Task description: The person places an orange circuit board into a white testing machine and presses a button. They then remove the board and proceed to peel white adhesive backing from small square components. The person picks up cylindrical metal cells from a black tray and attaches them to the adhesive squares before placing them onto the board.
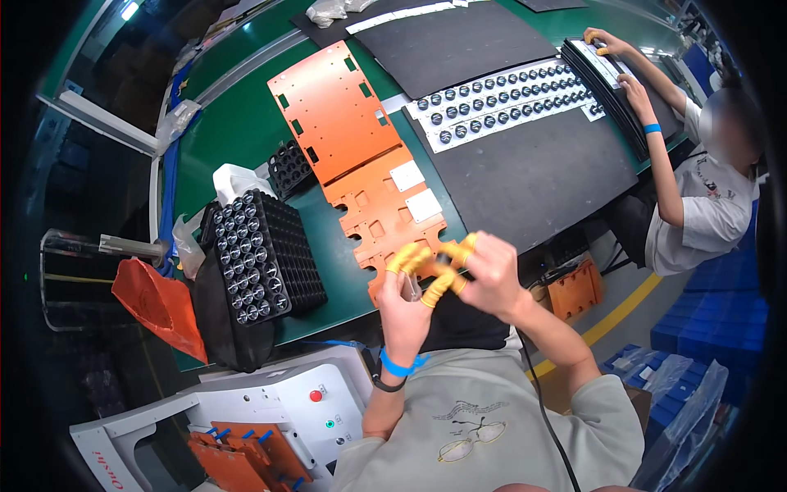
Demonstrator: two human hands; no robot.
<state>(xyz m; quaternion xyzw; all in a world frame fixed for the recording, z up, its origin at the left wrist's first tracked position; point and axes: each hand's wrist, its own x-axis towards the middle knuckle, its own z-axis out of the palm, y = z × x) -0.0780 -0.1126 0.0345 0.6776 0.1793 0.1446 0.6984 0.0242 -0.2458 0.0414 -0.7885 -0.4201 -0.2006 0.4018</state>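
Yellow finger cots cover the fingertips of both my hands, which meet close to my body over the bench's front edge. My left hand (402,305) is closed around a small clear piece (413,288), mostly hidden by the fingers. Pinched in my right hand (490,273) is a small dark part (443,259), blurred, just right of the left fingertips. Beneath and beyond them lies an orange fixture plate (361,213) with cutouts; two white square plates (424,206) rest on its right side.
A stack of black trays (261,258) holding round clear-topped parts stands left. White strips with rows of black round parts (492,97) lie on black sheets (525,193). At right, a co-worker (709,176) handles a stack of black sheets (607,98). An orange bag (160,305) hangs far left.
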